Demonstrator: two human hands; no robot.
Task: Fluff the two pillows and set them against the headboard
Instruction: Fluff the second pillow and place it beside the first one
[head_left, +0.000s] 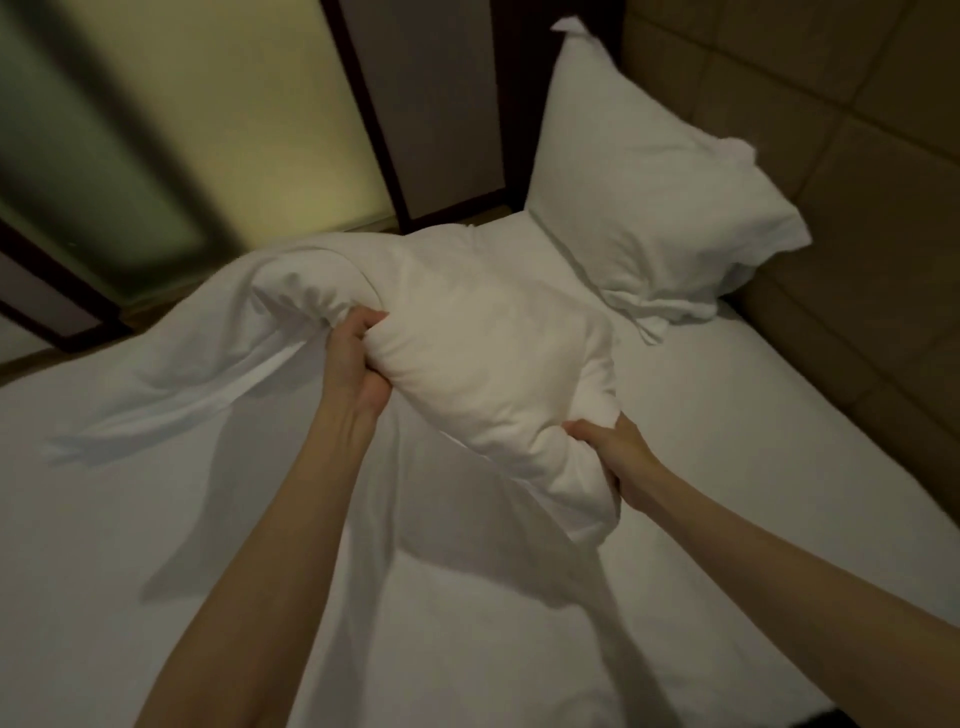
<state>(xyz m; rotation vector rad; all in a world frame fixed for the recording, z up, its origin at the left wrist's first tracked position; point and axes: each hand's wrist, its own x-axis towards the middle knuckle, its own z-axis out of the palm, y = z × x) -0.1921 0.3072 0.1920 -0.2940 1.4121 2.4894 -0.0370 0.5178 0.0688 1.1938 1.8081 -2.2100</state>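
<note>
A white pillow (483, 353) is held above the bed in the middle of the view, bunched and tilted, with its loose case trailing to the left. My left hand (356, 364) grips its left edge, fingers closed into the fabric. My right hand (615, 457) clutches its lower right corner. A second white pillow (639, 182) leans upright against the padded tan headboard (857, 260) at the upper right, apart from both hands.
A white sheet (701, 467) covers the mattress below the hands. A dark-framed panel wall (415, 104) with lit frosted panes stands beyond the bed's far side, at the upper left.
</note>
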